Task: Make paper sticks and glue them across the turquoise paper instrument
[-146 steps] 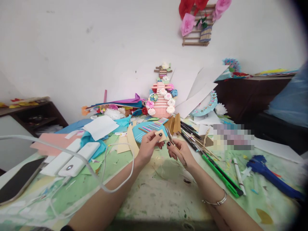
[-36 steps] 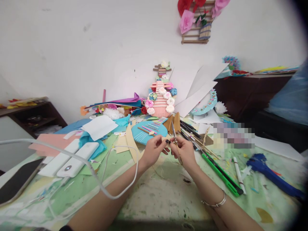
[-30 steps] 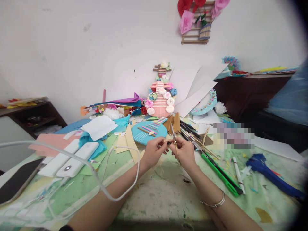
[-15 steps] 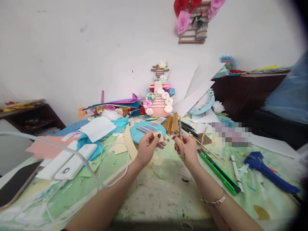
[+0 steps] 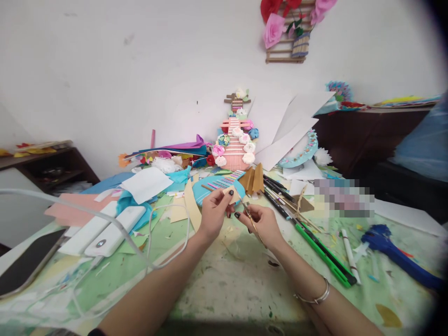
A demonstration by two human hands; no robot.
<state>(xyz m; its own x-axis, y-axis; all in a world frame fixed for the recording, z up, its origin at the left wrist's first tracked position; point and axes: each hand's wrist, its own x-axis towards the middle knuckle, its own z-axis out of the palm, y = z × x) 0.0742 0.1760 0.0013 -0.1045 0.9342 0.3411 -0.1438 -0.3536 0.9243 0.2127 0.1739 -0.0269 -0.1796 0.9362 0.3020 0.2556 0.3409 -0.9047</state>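
Between thumb and fingers, my left hand (image 5: pixel 214 213) pinches a small piece of cream card (image 5: pixel 229 193). My right hand (image 5: pixel 263 226) is closed on a pair of gold-handled scissors (image 5: pixel 251 218), whose blades point up and left, close to the card's right edge. Whether the blades touch the card I cannot tell. Just behind my left hand lies a light blue oval paper piece (image 5: pixel 200 189) with rows of coloured strips on it. A curved cream paper strip (image 5: pixel 191 205) lies left of that oval.
A pink paper pipa-shaped craft (image 5: pixel 234 154) with flowers leans on the wall. To the right are a green box cutter (image 5: pixel 325 254), a white marker (image 5: pixel 350 256) and a blue glue gun (image 5: pixel 395 254). A white power bank (image 5: pixel 115 231), its cable (image 5: pixel 122 233) and a phone (image 5: pixel 30 261) lie left.
My right hand has moved left and turned the scissors from upright to slanting toward the card. My left hand still pinches the card. The whole view has shifted slightly.
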